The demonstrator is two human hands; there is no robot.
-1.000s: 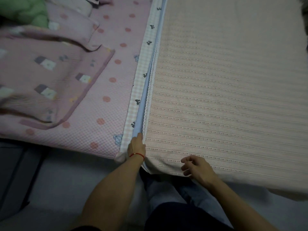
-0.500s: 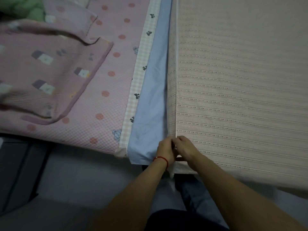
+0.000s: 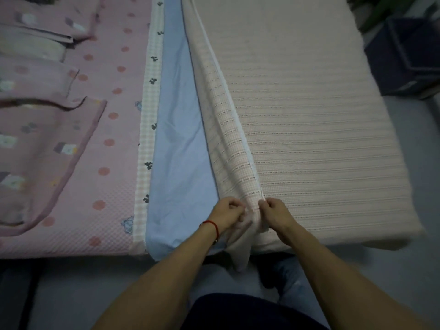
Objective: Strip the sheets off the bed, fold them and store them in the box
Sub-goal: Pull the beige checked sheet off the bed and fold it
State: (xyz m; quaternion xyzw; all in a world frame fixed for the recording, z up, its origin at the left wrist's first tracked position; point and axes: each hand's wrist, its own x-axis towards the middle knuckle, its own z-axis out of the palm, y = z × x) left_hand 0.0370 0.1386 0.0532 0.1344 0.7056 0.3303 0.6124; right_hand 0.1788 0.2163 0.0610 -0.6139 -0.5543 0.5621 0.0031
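Note:
A beige ribbed sheet (image 3: 309, 129) covers the right half of the bed, and its left edge is lifted into a long ridge. My left hand (image 3: 229, 211) grips that raised edge at the near end of the bed. My right hand (image 3: 273, 210) pinches the same edge just to the right. Beneath the lifted edge lies a light blue sheet (image 3: 181, 144), with a white checked sheet (image 3: 148, 129) printed with small dark bows beside it. A dark blue box (image 3: 404, 53) stands on the floor at the far right.
A pink dotted cover (image 3: 109, 129) spreads over the left half of the bed. Folded pink patterned blankets (image 3: 40, 144) lie on it at the far left. Grey floor runs along the near side and to the right of the bed.
My hands have drawn the beige sheet's edge to the right and moved slightly apart. More of the blue sheet shows, and the view has shifted so the dark box has come into view.

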